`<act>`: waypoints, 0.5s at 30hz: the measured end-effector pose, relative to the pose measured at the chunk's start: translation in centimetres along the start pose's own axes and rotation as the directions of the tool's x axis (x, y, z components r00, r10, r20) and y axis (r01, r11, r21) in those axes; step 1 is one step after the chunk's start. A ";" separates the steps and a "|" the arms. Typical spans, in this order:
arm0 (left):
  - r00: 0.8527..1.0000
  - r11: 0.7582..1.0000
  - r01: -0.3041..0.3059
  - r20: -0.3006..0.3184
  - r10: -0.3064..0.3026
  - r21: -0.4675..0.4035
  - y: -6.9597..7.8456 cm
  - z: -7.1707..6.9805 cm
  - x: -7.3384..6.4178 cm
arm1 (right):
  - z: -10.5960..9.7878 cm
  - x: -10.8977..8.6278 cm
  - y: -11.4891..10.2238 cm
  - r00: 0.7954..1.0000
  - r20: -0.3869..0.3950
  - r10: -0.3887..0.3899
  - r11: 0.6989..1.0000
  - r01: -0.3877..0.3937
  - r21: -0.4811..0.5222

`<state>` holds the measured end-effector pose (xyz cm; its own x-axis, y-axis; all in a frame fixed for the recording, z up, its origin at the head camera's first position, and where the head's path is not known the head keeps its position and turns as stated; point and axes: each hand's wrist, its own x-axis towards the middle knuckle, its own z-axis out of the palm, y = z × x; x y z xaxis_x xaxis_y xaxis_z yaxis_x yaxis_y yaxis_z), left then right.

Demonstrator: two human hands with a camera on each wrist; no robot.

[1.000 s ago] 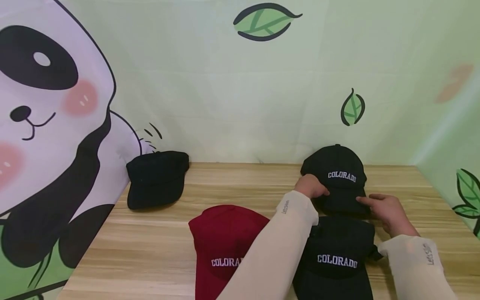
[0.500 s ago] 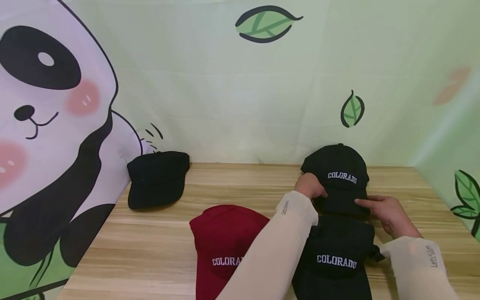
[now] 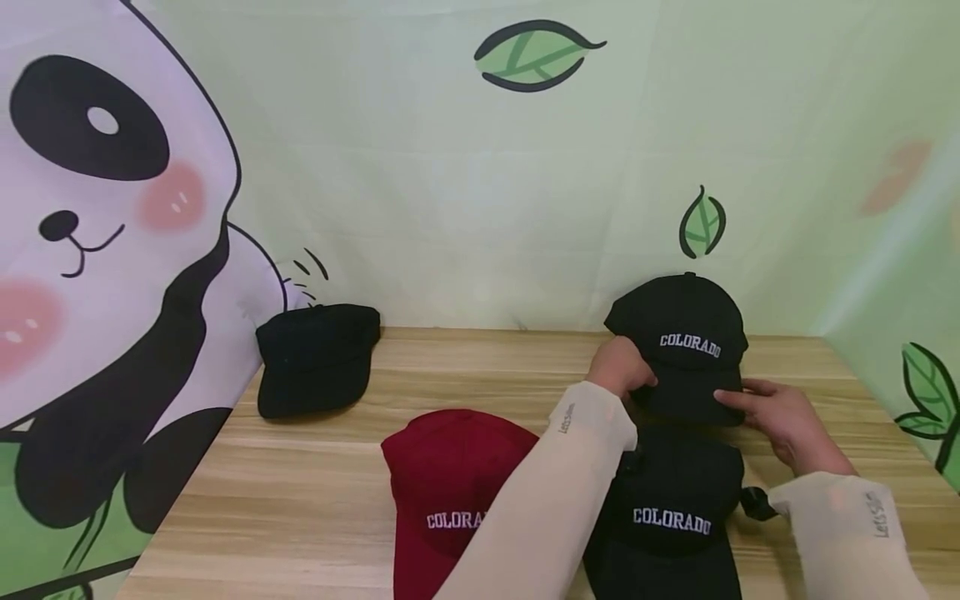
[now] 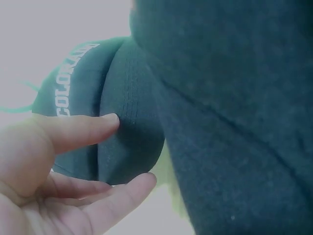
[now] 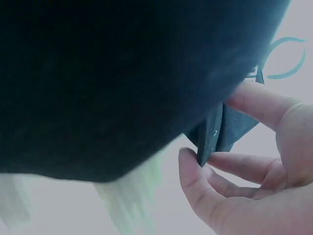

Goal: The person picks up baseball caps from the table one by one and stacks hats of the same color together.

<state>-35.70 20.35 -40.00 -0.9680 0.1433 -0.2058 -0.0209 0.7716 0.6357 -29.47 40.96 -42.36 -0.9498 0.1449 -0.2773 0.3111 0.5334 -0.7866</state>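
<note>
A black baseball cap (image 3: 692, 315) with white COLORADO lettering is at the back right, its brim toward me. My left hand (image 3: 621, 367) pinches the left side of the brim; in the left wrist view the thumb (image 4: 83, 131) lies on top and the fingers are beneath. On the other side my right hand (image 3: 783, 421) holds the brim edge (image 5: 211, 132) between thumb and fingers. Directly in front sits a second black COLORADO cap (image 3: 667, 475), which looms large and close in both wrist views. My left sleeve covers part of a dark red COLORADO cap (image 3: 450, 467).
A black cap or visor (image 3: 318, 362) without visible lettering stands at the back left of the wooden table (image 3: 300, 492). Behind the table hangs a pale green backdrop (image 3: 420, 200) printed with a panda and leaves. A black strap end (image 3: 757, 504) sticks out near my right sleeve.
The back black cap has risen slightly and shifted a little right, with both hands on its brim. The right forearm has moved slightly right. The head view has shifted slightly.
</note>
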 end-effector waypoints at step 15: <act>0.996 0.996 -0.053 -0.072 0.058 0.069 0.4 -1.7 -1.3 | -0.6 -1.0 -1.7 0.997 -0.004 -0.071 0.997 0.071 -0.013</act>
<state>-34.87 19.38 -38.24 -0.9830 0.1431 -0.1148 0.0478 0.8040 0.5926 -29.07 40.44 -40.40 -0.9697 0.1099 -0.2183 0.2422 0.5535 -0.7969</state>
